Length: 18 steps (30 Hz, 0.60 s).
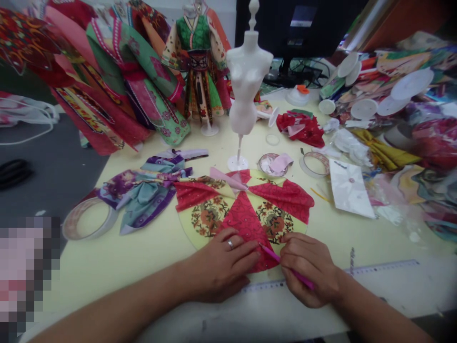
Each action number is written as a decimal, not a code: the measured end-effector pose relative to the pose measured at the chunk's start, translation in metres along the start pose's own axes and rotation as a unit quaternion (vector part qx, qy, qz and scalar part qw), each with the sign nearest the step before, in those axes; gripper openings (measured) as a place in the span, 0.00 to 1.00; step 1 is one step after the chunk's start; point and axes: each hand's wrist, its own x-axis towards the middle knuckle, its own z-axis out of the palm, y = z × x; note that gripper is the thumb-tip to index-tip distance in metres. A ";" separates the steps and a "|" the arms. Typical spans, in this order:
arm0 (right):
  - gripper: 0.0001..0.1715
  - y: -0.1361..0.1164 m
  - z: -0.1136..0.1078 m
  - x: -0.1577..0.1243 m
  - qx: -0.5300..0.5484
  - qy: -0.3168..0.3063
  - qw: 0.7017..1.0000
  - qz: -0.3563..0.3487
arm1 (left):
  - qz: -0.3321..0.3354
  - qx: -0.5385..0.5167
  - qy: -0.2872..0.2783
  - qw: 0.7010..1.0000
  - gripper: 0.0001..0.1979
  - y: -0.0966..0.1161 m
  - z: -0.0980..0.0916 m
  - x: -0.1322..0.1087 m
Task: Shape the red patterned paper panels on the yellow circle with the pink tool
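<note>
At the far left of the pale yellow table (pixel 117 257) lay one roll of clear tape (pixel 88 218), and just right of it one purple and teal cloth bundle (pixel 146 188). Your left hand (pixel 221 267) lay flat, fingers spread narrow, pressing the near edge of the one round pleated skirt piece (pixel 246 209), red and floral wedges fanned before you. Behind it stood one bare white mannequin (pixel 246 85) on its stand, with one dressed doll (pixel 200 62) to its left. Your right hand (pixel 310 269) was closed around one pink pencil (pixel 285 267), its tip on the red wedge between your two hands. Two more tape rolls (pixel 314 164) sat beyond the skirt, one white paper packet (pixel 350 188) farther right. One clear ruler (pixel 385 267) ran under your right wrist.
</note>
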 end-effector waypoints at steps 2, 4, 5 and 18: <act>0.08 0.001 0.000 -0.001 0.001 0.001 1.000 -0.002 | -0.012 -0.001 -0.011 1.000 0.21 0.002 0.000 0.001; 0.08 0.002 0.001 -0.002 0.003 0.002 1.000 -0.007 | -0.025 -0.006 -0.020 0.999 0.22 0.003 0.001 0.002; 0.07 0.002 0.001 -0.003 0.004 0.002 1.000 -0.008 | -0.032 -0.009 -0.025 0.999 0.23 0.003 0.001 0.003; 0.08 -0.003 -0.004 0.001 0.008 0.019 1.000 -0.014 | -0.039 0.041 -0.002 0.998 0.24 0.007 0.008 0.008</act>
